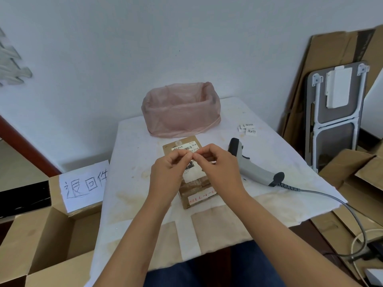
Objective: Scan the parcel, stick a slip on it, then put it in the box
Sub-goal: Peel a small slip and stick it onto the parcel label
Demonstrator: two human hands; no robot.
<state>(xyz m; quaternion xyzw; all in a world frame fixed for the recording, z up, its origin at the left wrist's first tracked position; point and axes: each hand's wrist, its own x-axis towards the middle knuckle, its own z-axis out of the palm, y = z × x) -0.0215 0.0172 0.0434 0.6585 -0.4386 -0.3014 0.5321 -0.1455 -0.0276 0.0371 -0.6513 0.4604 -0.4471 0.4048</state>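
Obs. Your counter (132, 154), under a stained white cloth, carries everything in play; take the parcel (191, 183) as landmark. It is a brown carton lying flat near the counter's middle, long axis running from your near side toward the far wall, the barcode label at its far end and a taped end nearest you.

The box (51, 235), open, with a handwritten sign on its flap, sits off the counter's edge to the left of the parcel and lower. Beyond the parcel's far end stands a bin lined with a pink bag (180, 110). Just right of the parcel lies the scanner (255, 164), unheld, its cable trailing off right. Spare slips (247, 128) lie further right and beyond.

Your hands meet directly above the parcel's far half. Left hand (167, 175) and right hand (219, 168) are each curled, thumb and forefinger tips pinched together where the two hands touch. Something small sits between them; it is too small to identify, though I judge it a slip being peeled.

Judgement: the parcel lies straight below both hands, about equally near each, so the sticking move is a short drop. The left hand is nearer the box.
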